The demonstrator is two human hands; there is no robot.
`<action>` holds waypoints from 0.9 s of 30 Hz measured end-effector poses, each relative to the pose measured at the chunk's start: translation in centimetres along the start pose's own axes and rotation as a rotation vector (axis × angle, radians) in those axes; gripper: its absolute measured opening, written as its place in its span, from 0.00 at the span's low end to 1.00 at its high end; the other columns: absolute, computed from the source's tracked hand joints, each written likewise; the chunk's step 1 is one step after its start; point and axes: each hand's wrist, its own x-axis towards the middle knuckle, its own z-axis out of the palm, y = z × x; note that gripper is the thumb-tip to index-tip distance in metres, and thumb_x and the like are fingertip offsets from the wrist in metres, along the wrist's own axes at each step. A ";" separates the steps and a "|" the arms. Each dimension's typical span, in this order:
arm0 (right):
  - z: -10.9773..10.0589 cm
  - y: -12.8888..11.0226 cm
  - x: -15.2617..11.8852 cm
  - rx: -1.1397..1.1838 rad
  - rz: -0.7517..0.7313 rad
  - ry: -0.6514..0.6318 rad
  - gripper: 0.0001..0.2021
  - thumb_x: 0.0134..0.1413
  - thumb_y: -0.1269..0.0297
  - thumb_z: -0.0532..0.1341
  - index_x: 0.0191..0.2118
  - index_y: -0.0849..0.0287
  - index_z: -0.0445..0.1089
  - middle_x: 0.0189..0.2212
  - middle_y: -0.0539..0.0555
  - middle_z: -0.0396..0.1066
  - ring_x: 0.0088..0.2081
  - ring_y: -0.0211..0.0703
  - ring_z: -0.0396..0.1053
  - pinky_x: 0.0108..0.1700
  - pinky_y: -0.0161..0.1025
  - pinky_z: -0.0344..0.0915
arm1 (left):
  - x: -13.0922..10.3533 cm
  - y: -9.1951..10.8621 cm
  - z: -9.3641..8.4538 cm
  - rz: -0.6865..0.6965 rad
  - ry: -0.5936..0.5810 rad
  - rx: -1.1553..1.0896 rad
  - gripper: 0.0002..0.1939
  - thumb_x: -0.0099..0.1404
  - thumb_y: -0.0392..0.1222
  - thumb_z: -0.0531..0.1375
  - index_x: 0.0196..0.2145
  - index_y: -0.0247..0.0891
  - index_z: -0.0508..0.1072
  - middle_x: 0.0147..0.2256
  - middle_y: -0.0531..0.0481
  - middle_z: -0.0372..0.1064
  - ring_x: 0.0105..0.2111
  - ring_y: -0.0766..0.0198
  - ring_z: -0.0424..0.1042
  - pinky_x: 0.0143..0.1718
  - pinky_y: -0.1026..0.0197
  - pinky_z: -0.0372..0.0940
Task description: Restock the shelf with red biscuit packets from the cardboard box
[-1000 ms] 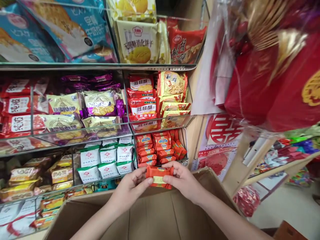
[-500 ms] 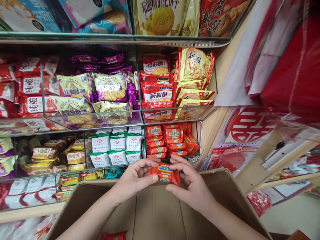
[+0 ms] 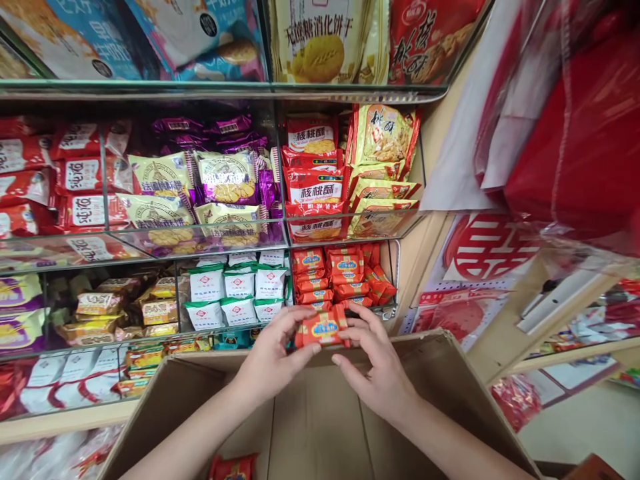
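Note:
A small red packet (image 3: pixel 321 328) with a blue and yellow label is held up above the far edge of an open cardboard box (image 3: pixel 320 407). My left hand (image 3: pixel 273 350) grips its left end, thumb below and fingers behind. On the right, the fingertips of my right hand (image 3: pixel 375 360) touch the packet's right end, with the thumb apart from it. Another red packet (image 3: pixel 234 468) lies in the box near the bottom of the view. Similar red packets (image 3: pixel 346 265) are stacked in a shelf compartment just behind my hands.
Glass-fronted shelves hold white and green packets (image 3: pixel 239 283), yellow and purple biscuit packs (image 3: pixel 227 177) and red walnut biscuit packs (image 3: pixel 315 187). At the right hang red and white bags (image 3: pixel 575 147), near a wooden shelf side (image 3: pixel 425 257).
The packet has turned so its label faces me more squarely, and it has risen slightly. My hands have moved up a little with it. The view has shifted slightly.

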 end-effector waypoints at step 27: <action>-0.1 0.4 -0.7 -0.036 -0.018 -0.137 0.12 0.46 0.77 0.55 0.38 0.59 0.65 0.53 0.61 0.55 0.51 0.47 0.59 0.50 0.44 0.60 | 10.9 3.5 0.9 0.150 -0.109 1.585 0.13 0.58 0.24 0.48 0.35 0.27 0.69 0.33 0.35 0.69 0.35 0.52 0.67 0.34 0.55 0.61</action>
